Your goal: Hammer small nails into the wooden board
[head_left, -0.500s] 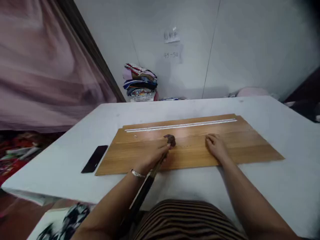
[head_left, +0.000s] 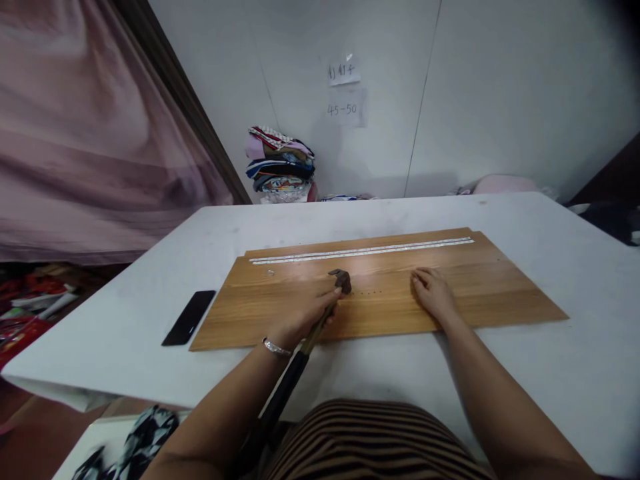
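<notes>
My left hand (head_left: 305,315) is closed round the shaft of a claw hammer (head_left: 342,280), close under its dark metal head. The hammer's black grip runs back toward my body, over the near edge of a wooden board (head_left: 280,300). Just right of the hammer head, several small dark dots show in a row on the wood. My right hand (head_left: 434,293) rests on the board farther right, its fingers curled together; whether anything is between them is hidden. Tiny shiny metal pieces (head_left: 271,272), perhaps nails, lie on the board's left part.
Two white measuring strips (head_left: 360,251) run along the board's far side. A black phone (head_left: 190,319) lies left of the board on the white table (head_left: 120,333). Folded cloths (head_left: 281,163) are stacked at the wall, beneath paper signs (head_left: 345,108). A pink curtain (head_left: 100,133) hangs at left.
</notes>
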### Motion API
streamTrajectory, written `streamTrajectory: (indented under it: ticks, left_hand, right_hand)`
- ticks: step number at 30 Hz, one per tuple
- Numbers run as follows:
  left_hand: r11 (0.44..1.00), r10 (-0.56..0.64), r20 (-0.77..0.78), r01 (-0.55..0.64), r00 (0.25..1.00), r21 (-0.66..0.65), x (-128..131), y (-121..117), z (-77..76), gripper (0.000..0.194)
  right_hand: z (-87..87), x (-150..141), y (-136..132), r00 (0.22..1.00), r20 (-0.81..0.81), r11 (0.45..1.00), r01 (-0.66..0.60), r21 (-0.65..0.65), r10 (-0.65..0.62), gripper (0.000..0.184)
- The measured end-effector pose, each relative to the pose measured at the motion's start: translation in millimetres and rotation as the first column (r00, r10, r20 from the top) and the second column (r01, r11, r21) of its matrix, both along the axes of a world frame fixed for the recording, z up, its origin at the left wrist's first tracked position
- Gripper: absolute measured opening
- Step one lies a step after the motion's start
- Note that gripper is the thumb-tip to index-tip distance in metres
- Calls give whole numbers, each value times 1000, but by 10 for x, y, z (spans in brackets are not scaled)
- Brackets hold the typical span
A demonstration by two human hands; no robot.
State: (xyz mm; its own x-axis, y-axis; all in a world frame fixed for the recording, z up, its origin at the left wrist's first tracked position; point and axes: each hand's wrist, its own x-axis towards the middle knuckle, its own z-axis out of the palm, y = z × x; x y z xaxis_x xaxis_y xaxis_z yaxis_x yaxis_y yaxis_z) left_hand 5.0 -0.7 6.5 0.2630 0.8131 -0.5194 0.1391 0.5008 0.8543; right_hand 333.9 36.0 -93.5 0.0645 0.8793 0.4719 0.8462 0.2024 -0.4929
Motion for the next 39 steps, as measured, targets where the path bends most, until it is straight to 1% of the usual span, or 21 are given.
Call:
streamTrajectory:
  ticks: [9,16,24,35,39]
  left_hand:
    - [1000,-1,17,1,1000,12,-2,12,-27,44]
    - [1000,-1,19,1,1000,3,-28,16,-48,50]
    - [1000,-22,-11,22,1000,5,-9,17,-23,51]
    - [1000,1,9,-1,1000,4,-5,3,-8,52]
    - [1000,7,33,-6,999,-26,-21,8,-16,51]
  right_hand:
    - [14,1,-7,1000,8,1000,-6,23,6,35]
    - [24,-9,-12,1000,1,1000,1,8,-1,35]
    - [23,-7,-15,1000,0,1000,2,5,-2,33]
    - [34,-15,-17,1000,-17,1000,-7,3,7,34]
    - [30,-14,-14,1000,-19,1000,-1,-2,1,32]
